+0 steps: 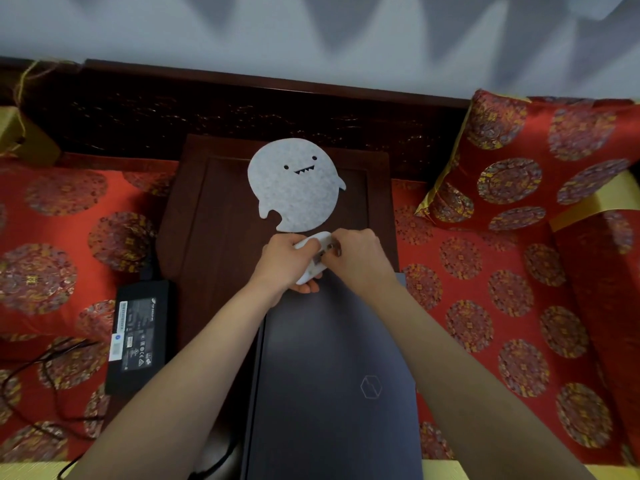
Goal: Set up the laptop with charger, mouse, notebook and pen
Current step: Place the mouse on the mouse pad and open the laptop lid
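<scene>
A white mouse (313,258) is held upside down above the far edge of the closed dark laptop (332,375). My left hand (282,261) cups it from the left and below. My right hand (360,254) pinches at its underside from the right. A grey ghost-shaped mouse pad (294,185) lies just beyond the hands on the small dark wooden table (201,220). The black charger brick (136,336) lies label up to the left of the laptop, with its cable (45,372) trailing over the cushion. No notebook or pen shows in this view.
Red patterned cushions (69,237) flank the table on both sides, with a matching pillow (519,161) propped at the right. A dark carved wooden backrest (242,112) runs along the wall behind. A cardboard box (24,133) sits at the far left.
</scene>
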A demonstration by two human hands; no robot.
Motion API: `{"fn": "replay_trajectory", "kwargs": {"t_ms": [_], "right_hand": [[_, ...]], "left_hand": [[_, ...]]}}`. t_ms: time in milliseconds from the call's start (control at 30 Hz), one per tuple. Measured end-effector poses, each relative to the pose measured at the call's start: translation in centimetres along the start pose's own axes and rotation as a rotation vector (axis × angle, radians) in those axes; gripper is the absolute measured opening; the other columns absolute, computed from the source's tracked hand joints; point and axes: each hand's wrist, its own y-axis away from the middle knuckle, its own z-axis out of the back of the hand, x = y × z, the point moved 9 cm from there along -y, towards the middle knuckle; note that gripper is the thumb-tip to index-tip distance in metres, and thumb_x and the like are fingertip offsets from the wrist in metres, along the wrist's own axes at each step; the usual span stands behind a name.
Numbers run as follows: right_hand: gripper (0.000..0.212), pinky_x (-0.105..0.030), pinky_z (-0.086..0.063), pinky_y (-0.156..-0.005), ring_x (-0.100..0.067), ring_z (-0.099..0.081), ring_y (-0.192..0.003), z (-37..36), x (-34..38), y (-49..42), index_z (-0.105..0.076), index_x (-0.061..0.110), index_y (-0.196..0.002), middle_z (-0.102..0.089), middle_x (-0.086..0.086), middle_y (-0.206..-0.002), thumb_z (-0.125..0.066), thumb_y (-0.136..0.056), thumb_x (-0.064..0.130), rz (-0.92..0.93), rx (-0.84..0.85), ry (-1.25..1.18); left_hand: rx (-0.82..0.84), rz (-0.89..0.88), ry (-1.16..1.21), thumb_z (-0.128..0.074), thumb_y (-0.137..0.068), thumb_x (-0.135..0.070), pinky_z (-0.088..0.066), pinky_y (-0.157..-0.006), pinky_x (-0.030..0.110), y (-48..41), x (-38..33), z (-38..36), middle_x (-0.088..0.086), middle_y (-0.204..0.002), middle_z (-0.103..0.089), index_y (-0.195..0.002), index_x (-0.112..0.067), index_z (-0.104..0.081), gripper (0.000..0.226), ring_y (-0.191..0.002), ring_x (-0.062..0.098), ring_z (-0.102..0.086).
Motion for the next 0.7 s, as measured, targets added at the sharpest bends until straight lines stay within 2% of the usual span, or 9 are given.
{"fn": "replay_trajectory", "kwargs": {"t_ms": [133, 167, 233, 300, 367, 500, 633, 700], "right_hand": [[0.011, -0.033, -0.034, -0.054, -0.025, -0.051, -0.063, -0.3, 0.1, -0.1, -0.054, 0.009, -0.072, -0.055, -0.007, -0.067, -0.053, -0.081, 0.017, 0.013, -0.008, -0.039], [0.008, -0.034, -0.038, -0.054, -0.026, -0.054, -0.063, -0.1, 0.1, 0.1, -0.058, 0.009, -0.079, -0.057, -0.008, -0.068, -0.053, -0.081, 0.015, 0.03, -0.045, -0.061], [0.025, -0.036, -0.047, -0.058, -0.025, -0.058, -0.065, 0.6, 0.4, 0.4, -0.064, 0.01, -0.105, -0.065, -0.011, -0.074, -0.056, -0.082, 0.011, 0.073, -0.138, -0.103], [0.035, -0.034, -0.049, -0.06, -0.023, -0.059, -0.065, 1.4, 0.5, 0.9, -0.065, 0.011, -0.115, -0.067, -0.013, -0.078, -0.058, -0.081, 0.008, 0.115, -0.231, -0.11], [0.032, -0.029, -0.048, -0.058, -0.021, -0.061, -0.065, 1.9, 0.7, 1.5, -0.068, 0.009, -0.112, -0.069, -0.013, -0.08, -0.061, -0.081, 0.006, 0.16, -0.314, -0.125], [0.022, -0.036, -0.055, -0.057, -0.024, -0.067, -0.072, 2.1, 0.4, 2.0, -0.071, 0.004, -0.1, -0.07, -0.012, -0.093, -0.06, -0.082, 0.008, 0.199, -0.415, -0.157], [0.012, -0.027, -0.048, -0.056, -0.021, -0.06, -0.065, 2.1, 0.1, 1.3, -0.071, 0.003, -0.085, -0.064, -0.01, -0.086, -0.063, -0.077, 0.004, 0.115, -0.398, -0.225], [0.009, -0.03, -0.048, -0.056, -0.02, -0.058, -0.064, 2.3, -0.5, 0.8, -0.07, 0.006, -0.081, -0.061, -0.008, -0.08, -0.065, -0.074, 0.005, 0.054, -0.384, -0.28]], "left_hand": [[-0.013, 0.013, 0.011, -0.053, -0.087, -0.03, -0.049, -0.042, 0.026, -0.1, 0.3, 0.2, 0.02, -0.071, -0.072, -0.088, -0.01, -0.07, 0.026, -0.05, 0.031, -0.067], [-0.014, 0.013, 0.018, -0.054, -0.088, -0.031, -0.049, -0.043, 0.026, -0.2, 0.2, 0.2, 0.019, -0.072, -0.072, -0.089, -0.01, -0.07, 0.026, -0.051, 0.031, -0.068], [-0.005, 0.012, 0.033, -0.054, -0.088, -0.032, -0.049, -0.043, 0.025, -0.3, -0.2, 0.0, 0.019, -0.073, -0.073, -0.091, -0.011, -0.07, 0.027, -0.052, 0.03, -0.068], [0.004, 0.016, 0.061, -0.054, -0.09, -0.033, -0.049, -0.042, 0.023, -0.3, -0.6, -0.1, 0.019, -0.074, -0.073, -0.092, -0.01, -0.069, 0.028, -0.051, 0.028, -0.067], [0.008, 0.021, 0.092, -0.055, -0.09, -0.034, -0.048, -0.041, 0.023, -0.3, -0.8, -0.1, 0.019, -0.075, -0.073, -0.092, -0.009, -0.069, 0.029, -0.05, 0.026, -0.067], [0.012, 0.048, 0.132, -0.056, -0.09, -0.034, -0.049, -0.042, 0.023, -0.6, -0.9, -0.3, 0.02, -0.077, -0.073, -0.093, -0.008, -0.068, 0.029, -0.049, 0.024, -0.066], [-0.009, 0.061, 0.126, -0.056, -0.089, -0.03, -0.05, -0.042, 0.024, -1.1, -0.8, -0.2, 0.02, -0.076, -0.072, -0.095, -0.008, -0.068, 0.026, -0.047, 0.023, -0.066], [-0.023, 0.055, 0.12, -0.057, -0.088, -0.03, -0.049, -0.041, 0.023, -1.4, -0.8, 0.1, 0.02, -0.075, -0.072, -0.093, -0.009, -0.068, 0.025, -0.047, 0.023, -0.066]]}}
